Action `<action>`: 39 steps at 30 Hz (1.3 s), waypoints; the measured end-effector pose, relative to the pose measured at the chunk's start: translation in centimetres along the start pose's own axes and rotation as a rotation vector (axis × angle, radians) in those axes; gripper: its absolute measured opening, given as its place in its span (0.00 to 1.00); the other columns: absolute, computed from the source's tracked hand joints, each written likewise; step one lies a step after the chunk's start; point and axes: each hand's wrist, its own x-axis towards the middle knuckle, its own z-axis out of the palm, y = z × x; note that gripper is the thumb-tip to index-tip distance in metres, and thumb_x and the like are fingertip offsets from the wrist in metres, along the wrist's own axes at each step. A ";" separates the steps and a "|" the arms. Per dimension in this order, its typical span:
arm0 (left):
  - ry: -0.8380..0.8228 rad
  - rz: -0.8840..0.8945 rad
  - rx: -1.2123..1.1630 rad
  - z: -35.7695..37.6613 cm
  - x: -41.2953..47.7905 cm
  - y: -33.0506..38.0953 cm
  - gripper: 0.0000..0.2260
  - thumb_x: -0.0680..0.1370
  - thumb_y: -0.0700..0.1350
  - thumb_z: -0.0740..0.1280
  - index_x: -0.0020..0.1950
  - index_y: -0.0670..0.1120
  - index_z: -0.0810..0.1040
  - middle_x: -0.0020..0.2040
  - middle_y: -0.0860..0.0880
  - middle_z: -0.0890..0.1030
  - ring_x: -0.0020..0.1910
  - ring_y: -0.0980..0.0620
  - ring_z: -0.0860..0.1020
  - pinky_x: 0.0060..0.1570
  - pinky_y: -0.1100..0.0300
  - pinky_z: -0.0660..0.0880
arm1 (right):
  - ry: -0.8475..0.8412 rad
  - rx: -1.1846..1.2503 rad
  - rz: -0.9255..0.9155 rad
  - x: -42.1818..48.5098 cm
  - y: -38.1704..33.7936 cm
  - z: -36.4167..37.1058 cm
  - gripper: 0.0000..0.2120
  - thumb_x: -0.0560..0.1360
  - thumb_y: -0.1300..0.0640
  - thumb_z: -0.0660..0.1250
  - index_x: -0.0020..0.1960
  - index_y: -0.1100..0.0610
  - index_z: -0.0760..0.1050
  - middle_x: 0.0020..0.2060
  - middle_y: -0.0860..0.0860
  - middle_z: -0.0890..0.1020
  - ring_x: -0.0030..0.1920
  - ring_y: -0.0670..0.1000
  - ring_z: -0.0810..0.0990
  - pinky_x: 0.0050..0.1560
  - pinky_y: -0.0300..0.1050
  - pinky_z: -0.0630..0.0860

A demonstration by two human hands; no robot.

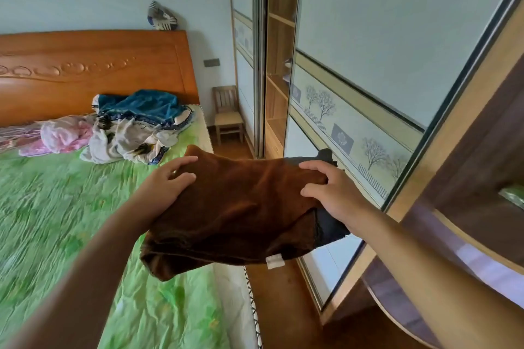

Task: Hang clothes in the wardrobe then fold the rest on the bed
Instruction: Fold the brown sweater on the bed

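A folded brown velvety garment (241, 212) with a white tag is held in the air over the right edge of the bed (56, 221). A dark garment (330, 225) lies under it at the right. My left hand (170, 181) grips the brown garment's left end, fingers on top. My right hand (329, 193) grips its right end together with the dark cloth. The wardrobe (280, 65) stands at the right, its sliding door part open, showing wooden shelves.
A heap of clothes (133, 125), teal, white and pink, lies near the wooden headboard (93, 71). A small wooden chair (228, 113) stands by the wardrobe. A curved wooden shelf unit (467, 207) juts out at the right. Wooden floor runs between bed and wardrobe.
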 end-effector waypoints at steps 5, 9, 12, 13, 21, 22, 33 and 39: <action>0.125 -0.049 -0.027 0.5 1.9 0.9 0.14 0.81 0.46 0.67 0.61 0.64 0.79 0.51 0.48 0.84 0.43 0.46 0.84 0.43 0.53 0.81 | -0.097 -0.041 -0.093 6.6 -0.7 -1.2 0.23 0.72 0.56 0.72 0.64 0.39 0.77 0.54 0.40 0.79 0.54 0.44 0.79 0.57 0.43 0.78; 0.204 -0.094 -0.057 0.8 3.9 1.6 0.14 0.81 0.45 0.67 0.59 0.65 0.79 0.49 0.48 0.84 0.39 0.48 0.85 0.39 0.55 0.82 | -0.150 -0.069 -0.131 11.2 -1.0 -0.6 0.23 0.73 0.55 0.71 0.65 0.40 0.76 0.56 0.42 0.79 0.57 0.47 0.78 0.60 0.46 0.78; 0.236 -0.109 -0.064 0.8 6.7 1.7 0.14 0.81 0.45 0.67 0.61 0.62 0.79 0.51 0.46 0.83 0.42 0.44 0.85 0.46 0.47 0.83 | -0.160 -0.079 -0.155 15.1 -1.1 0.2 0.22 0.73 0.54 0.71 0.66 0.40 0.76 0.57 0.43 0.79 0.58 0.49 0.78 0.61 0.47 0.78; 0.234 -0.115 -0.057 0.7 7.9 1.6 0.14 0.81 0.45 0.67 0.62 0.62 0.79 0.51 0.46 0.84 0.43 0.43 0.85 0.48 0.45 0.83 | -0.162 -0.081 -0.158 16.4 -1.1 0.4 0.22 0.73 0.54 0.71 0.66 0.40 0.76 0.57 0.43 0.79 0.58 0.49 0.79 0.61 0.48 0.79; 0.202 -0.059 -0.032 -0.5 24.2 -0.8 0.14 0.81 0.48 0.67 0.55 0.70 0.79 0.50 0.60 0.81 0.37 0.62 0.83 0.32 0.67 0.78 | -0.118 -0.081 -0.179 31.5 -1.2 3.0 0.23 0.73 0.53 0.71 0.66 0.39 0.75 0.54 0.36 0.76 0.56 0.44 0.77 0.57 0.43 0.77; 0.199 -0.056 -0.032 -0.6 26.8 -1.0 0.15 0.81 0.48 0.67 0.55 0.71 0.78 0.50 0.63 0.80 0.37 0.66 0.82 0.31 0.71 0.75 | -0.113 -0.075 -0.178 33.9 -1.2 3.4 0.22 0.73 0.53 0.71 0.66 0.39 0.75 0.53 0.35 0.75 0.55 0.43 0.76 0.55 0.41 0.76; 0.148 -0.045 -0.077 -4.1 48.6 1.6 0.15 0.81 0.43 0.67 0.57 0.65 0.80 0.45 0.56 0.84 0.37 0.60 0.84 0.31 0.68 0.77 | -0.058 -0.073 -0.156 53.2 -6.1 4.7 0.23 0.72 0.51 0.71 0.66 0.38 0.74 0.56 0.40 0.77 0.57 0.47 0.77 0.57 0.43 0.77; 0.121 -0.029 -0.090 -3.6 54.6 3.6 0.14 0.81 0.44 0.67 0.60 0.62 0.79 0.44 0.52 0.86 0.37 0.55 0.85 0.32 0.66 0.78 | 0.001 -0.047 -0.167 58.1 -7.8 2.5 0.23 0.71 0.50 0.71 0.63 0.35 0.75 0.52 0.35 0.76 0.54 0.45 0.77 0.56 0.46 0.78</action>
